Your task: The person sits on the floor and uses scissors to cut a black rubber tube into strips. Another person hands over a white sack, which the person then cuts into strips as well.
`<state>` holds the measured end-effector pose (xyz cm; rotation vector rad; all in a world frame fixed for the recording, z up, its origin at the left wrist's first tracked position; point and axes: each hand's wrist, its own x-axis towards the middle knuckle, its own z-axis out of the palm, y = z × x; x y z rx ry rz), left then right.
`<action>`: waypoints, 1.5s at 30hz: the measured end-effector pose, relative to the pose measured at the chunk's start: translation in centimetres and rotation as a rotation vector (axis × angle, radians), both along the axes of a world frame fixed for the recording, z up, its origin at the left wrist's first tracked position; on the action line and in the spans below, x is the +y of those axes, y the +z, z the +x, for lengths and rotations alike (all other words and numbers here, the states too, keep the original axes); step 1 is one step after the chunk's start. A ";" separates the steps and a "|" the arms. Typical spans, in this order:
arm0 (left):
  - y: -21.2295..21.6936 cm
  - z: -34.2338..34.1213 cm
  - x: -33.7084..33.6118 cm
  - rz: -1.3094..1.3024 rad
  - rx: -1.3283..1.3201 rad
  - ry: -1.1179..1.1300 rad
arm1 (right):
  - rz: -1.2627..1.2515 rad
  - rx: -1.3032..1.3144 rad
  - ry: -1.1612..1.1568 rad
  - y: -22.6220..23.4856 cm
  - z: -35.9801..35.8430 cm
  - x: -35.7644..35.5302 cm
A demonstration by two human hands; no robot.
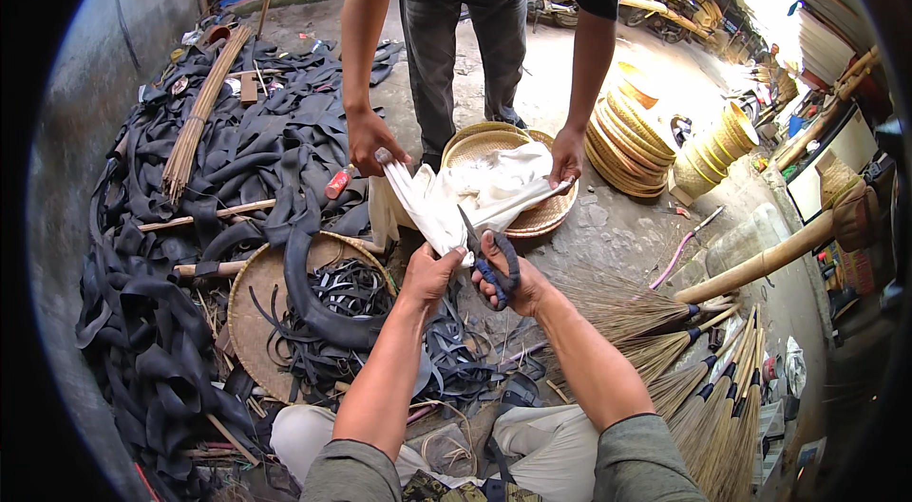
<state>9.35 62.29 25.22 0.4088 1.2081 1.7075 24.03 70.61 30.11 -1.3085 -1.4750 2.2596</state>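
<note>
A white cloth (446,203) is stretched between another person's two hands. My left hand (432,274) pinches its near edge. In my right hand (513,279) is a pair of scissors (498,272) with dark wrapped handles; the fingers go through the loops. Its dark blades point up and away, right at the cloth beside my left hand. The other person's hands, at left (373,143) and right (567,158), grip the cloth's far corners. Just beyond and below the cloth lie round woven trays (551,213), partly covered by it.
Heaped black rubber sheets (180,331) fill the left side, with a stick bundle (204,113) on top. A round woven tray (249,331) holds dark strips near my left forearm. Brooms (655,350) lie at right by a thick pole (750,260). Stacked baskets (627,146) stand farther back.
</note>
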 end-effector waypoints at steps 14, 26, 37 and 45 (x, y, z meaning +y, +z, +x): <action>-0.9 0.9 -8.1 0.023 0.034 -0.236 | -0.046 0.086 0.051 -1.1 -0.8 -4.0; 0.7 3.3 -15.0 -0.118 0.145 -0.251 | -0.160 0.049 -0.071 -2.8 0.0 -5.0; -2.2 1.8 -19.2 -0.077 -0.126 0.107 | -0.172 0.056 -0.071 -3.7 2.4 -5.2; -5.7 6.5 -7.9 -0.164 -0.058 -0.096 | -0.034 -0.021 -0.136 -4.2 5.9 -3.6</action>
